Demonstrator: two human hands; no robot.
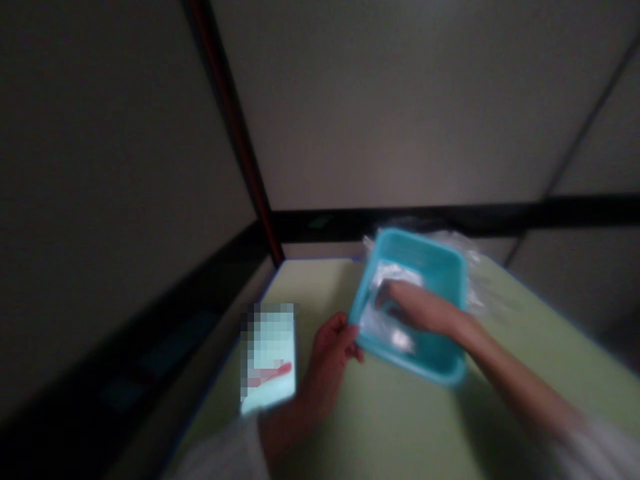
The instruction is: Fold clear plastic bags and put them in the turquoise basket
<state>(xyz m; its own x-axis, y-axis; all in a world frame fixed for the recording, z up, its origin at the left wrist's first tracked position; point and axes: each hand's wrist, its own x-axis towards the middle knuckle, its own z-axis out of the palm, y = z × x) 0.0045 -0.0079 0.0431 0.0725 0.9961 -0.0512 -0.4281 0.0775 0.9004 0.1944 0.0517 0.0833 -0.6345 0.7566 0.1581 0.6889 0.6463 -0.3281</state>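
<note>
1. Right hand [413, 307]: the fingers reach down inside the basket, bent over clear plastic [400, 341]. Blur hides their tips, so I cannot tell whether they pinch it or only press on it. Fingertip contact, rather than a full fist, would probably suit such a thin, slippery film best.

2. Left hand [334, 350]: the thumb and fingers are closed on the near left corner of the turquoise basket [406, 367]. A firm hold here should keep the basket from swinging while the other hand works inside.

3. The basket is tilted above the counter [390, 420]; whether any edge touches it is unclear. Keeping it low and level would likely help the contents stay put.

4. More clear plastic film [475, 263] shows behind the basket's far right side; catching it on the rim is a risk.

5. Beside the left wrist lies a pale, bright panel [273, 395] with a red streak, partly pixelated. No brand, label or writing is legible anywhere.
</note>
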